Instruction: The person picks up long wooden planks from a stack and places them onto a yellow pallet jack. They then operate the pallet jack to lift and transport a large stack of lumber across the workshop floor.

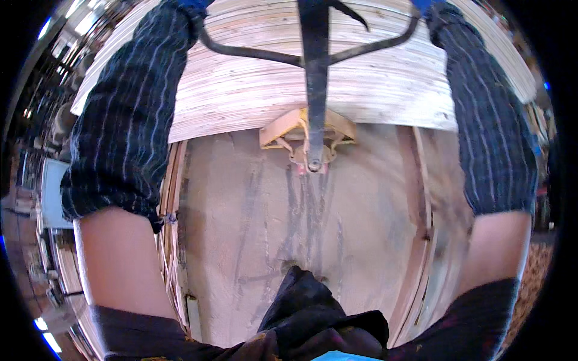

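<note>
At the upper edge, my left hand point(194, 5) and my right hand point(424, 6), both in blue gloves, meet the two sides of a pallet jack's dark handle point(253, 53). Most of each hand is cut off, but the bent bars run up to the gloves and both hands appear closed on them. From the handle a flat dark shaft point(315, 90) reaches down to the worn yellow base of the pallet jack point(280, 129). The base stands against a wide stack of thin pale wood sheets point(241, 90). Dark striped sleeve covers point(123, 120) wrap my forearms.
Underfoot is a dusty floor point(229, 204) with dark streaks. Stacked boards or wood strips point(174, 180) line the left side, and a brown strip or rail point(415, 240) runs along the right. A blurred, cluttered workshop surrounds this.
</note>
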Motion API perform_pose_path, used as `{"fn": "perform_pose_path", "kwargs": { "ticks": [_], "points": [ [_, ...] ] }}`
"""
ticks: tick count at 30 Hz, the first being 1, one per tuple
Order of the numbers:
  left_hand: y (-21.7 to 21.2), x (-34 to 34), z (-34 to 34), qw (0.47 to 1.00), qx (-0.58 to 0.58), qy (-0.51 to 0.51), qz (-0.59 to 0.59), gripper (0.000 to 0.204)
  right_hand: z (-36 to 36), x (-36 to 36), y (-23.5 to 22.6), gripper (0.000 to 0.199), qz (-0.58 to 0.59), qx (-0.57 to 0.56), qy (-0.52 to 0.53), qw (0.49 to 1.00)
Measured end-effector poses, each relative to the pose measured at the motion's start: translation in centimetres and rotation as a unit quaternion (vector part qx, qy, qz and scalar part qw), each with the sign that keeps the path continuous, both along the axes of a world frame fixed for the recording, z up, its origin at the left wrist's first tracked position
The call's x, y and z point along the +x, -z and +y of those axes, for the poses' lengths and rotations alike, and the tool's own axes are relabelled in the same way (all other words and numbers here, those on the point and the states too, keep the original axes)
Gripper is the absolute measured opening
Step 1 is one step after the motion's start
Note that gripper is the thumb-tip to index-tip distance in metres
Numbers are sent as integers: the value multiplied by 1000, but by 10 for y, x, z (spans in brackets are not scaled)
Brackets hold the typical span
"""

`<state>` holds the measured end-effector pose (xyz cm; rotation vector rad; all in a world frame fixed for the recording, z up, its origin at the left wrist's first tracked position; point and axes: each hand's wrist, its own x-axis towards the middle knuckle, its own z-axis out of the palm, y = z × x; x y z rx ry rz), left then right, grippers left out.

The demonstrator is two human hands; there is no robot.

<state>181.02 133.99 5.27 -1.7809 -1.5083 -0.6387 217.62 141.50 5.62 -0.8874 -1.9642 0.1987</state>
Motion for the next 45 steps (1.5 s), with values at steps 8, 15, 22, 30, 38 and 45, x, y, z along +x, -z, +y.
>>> {"fn": "perform_pose_path", "kwargs": {
  "ticks": [8, 15, 22, 30, 38, 45],
  "points": [
    [-13, -42, 0, 994, 15, -42, 95, 22, -18, -33, -20, 34, -92, 71, -60, 991],
    [-48, -38, 26, 937, -158, 173, 261, 24, 67, 19, 5, 39, -95, 51, 74, 991],
    [-48, -2, -23, 972, -225, -19, -60, 30, 12, -8, -9, 27, 90, -41, -3, 995],
    [-21, 5, -197, 993, -101, 22, -52, 22, -103, 38, 20, 37, 40, 11, -72, 997],
    [183, 82, -570, 996, 50, 63, -31, 29, -447, 228, 284, 34, -235, -293, -124, 918],
    [344, 151, -724, 932, -294, 103, -188, 11, -689, 158, 320, 23, -335, -524, -253, 741]
  ]
}}
